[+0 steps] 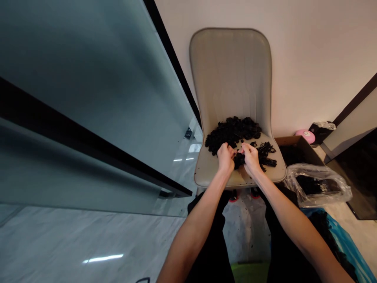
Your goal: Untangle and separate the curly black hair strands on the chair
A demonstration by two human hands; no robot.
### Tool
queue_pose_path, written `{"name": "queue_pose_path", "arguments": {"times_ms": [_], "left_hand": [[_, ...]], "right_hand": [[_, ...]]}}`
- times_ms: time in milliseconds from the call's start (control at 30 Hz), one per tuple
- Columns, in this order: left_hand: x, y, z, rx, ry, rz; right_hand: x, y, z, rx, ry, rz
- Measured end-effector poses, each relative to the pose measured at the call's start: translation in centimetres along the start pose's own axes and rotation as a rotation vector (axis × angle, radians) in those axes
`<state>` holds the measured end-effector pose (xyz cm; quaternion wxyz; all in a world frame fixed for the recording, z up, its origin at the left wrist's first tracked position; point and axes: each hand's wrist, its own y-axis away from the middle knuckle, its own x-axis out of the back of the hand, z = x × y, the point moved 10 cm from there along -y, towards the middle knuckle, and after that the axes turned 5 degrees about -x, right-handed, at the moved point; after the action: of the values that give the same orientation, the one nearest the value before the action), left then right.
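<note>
A heap of curly black hair-like strands [232,131] lies on the seat of a beige padded chair [229,78]. My left hand [225,157] and my right hand [250,159] pinch a black clump [239,160] between them, just in front of the heap. Its fingers partly hide the clump. To the right of my right hand lie looser, flatter black strips [266,154], close to the seat's edge.
A cardboard box [297,149] stands right of the chair, with a clear plastic bag [316,184] of black material in front of it. A blue plastic bag [332,236] lies lower right. A large glass panel [88,98] with black trim runs along the left.
</note>
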<state>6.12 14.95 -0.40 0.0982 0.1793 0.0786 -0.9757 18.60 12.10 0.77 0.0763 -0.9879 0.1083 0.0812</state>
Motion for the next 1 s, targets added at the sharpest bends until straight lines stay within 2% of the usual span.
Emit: {"name": "queue_pose_path", "arguments": {"times_ms": [33,100,267,500,700,1000], "left_hand": [[0.6,-0.3,-0.6,0.063,0.048,0.042],[0.9,-0.8,-0.9,0.137,0.095,0.047],[0.1,-0.5,0.2,0.167,0.137,-0.095],[0.0,-0.1,1.6,0.159,0.221,-0.196],[0.3,-0.2,2.2,0.155,0.241,-0.203],[0.8,-0.3,1.4,0.198,0.231,-0.17]], "right_hand": [[-0.3,0.3,0.0,0.01,0.033,-0.017],[-1.5,1.0,-0.4,0.043,0.112,-0.085],[-3.1,1.8,-1.4,0.091,0.218,-0.183],[-1.7,0.5,-1.6,0.099,0.194,-0.187],[-1.3,0.2,-1.1,0.071,0.17,-0.219],[-0.7,-0.2,-0.7,0.036,0.192,-0.203]]}}
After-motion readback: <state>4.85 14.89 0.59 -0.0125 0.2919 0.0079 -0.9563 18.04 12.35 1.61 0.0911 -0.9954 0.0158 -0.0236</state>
